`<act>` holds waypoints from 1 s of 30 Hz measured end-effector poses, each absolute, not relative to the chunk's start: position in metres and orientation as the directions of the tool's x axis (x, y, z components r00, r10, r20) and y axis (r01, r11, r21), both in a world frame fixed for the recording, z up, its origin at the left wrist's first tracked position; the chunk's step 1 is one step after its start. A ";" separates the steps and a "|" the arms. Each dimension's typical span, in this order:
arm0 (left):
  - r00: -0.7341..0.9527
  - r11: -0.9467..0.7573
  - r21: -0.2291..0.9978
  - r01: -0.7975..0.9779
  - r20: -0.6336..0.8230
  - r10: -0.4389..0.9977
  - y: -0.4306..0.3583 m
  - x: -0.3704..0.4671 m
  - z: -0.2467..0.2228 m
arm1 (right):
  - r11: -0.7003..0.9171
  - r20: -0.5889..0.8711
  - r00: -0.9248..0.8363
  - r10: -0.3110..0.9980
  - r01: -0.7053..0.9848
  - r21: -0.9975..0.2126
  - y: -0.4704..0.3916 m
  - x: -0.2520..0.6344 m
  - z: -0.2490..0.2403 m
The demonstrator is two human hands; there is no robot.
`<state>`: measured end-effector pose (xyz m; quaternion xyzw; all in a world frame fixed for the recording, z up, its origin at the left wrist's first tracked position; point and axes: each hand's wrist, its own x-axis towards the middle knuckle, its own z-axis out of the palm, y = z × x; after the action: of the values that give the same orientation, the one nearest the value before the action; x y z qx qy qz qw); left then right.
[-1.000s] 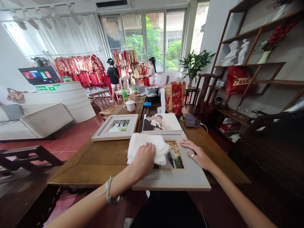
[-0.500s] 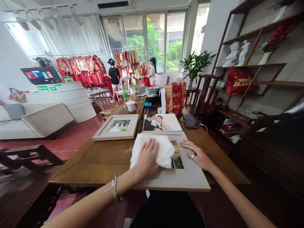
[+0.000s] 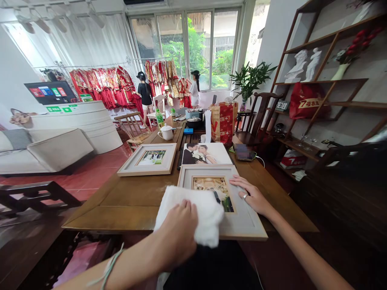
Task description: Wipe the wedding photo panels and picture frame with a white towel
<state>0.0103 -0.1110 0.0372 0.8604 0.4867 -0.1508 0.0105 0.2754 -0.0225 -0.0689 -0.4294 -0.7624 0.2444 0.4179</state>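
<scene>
A light wooden picture frame (image 3: 248,225) with a grey mat and a photo lies flat at the table's near edge. My left hand (image 3: 179,225) presses on a white cloth (image 3: 208,213), its fingers bent into it, over the frame's lower left part. The cloth covers that corner and hangs past the near edge. On the right side of the frame rests my right hand (image 3: 250,195), fingers spread, a ring on one finger. Behind this frame lies a print of a couple (image 3: 207,154). A second framed photo (image 3: 148,160) lies to the left.
The wooden table (image 3: 127,197) also bears a white teapot (image 3: 166,131), a green bottle (image 3: 160,119), a red and brown bag (image 3: 223,123) and a phone (image 3: 244,152) with a cable. Two people stand near red garments at the back. Shelves rise at the right.
My left hand has moved down and left toward me with the cloth, uncovering more of the photo and the frame's top edge. My right hand has stayed on the frame.
</scene>
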 end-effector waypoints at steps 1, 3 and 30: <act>0.461 -0.529 -0.112 0.841 -0.364 0.810 -0.126 0.010 0.042 | 0.513 0.428 -0.283 0.859 0.454 -0.729 -0.023 0.275 -0.069; 0.427 -0.523 -0.081 0.848 -0.479 0.767 -0.148 0.011 0.047 | 0.514 0.428 -0.285 0.858 0.458 -0.726 -0.022 0.276 -0.070; 0.501 -0.561 0.025 0.827 -0.484 0.718 -0.149 0.052 0.049 | 0.523 0.433 -0.294 0.852 0.458 -0.719 -0.022 0.277 -0.072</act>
<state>0.0522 -0.1489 0.0489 0.8569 0.4507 -0.2152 0.1275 0.2771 -0.0220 -0.0716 -0.4263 -0.7683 0.2380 0.4140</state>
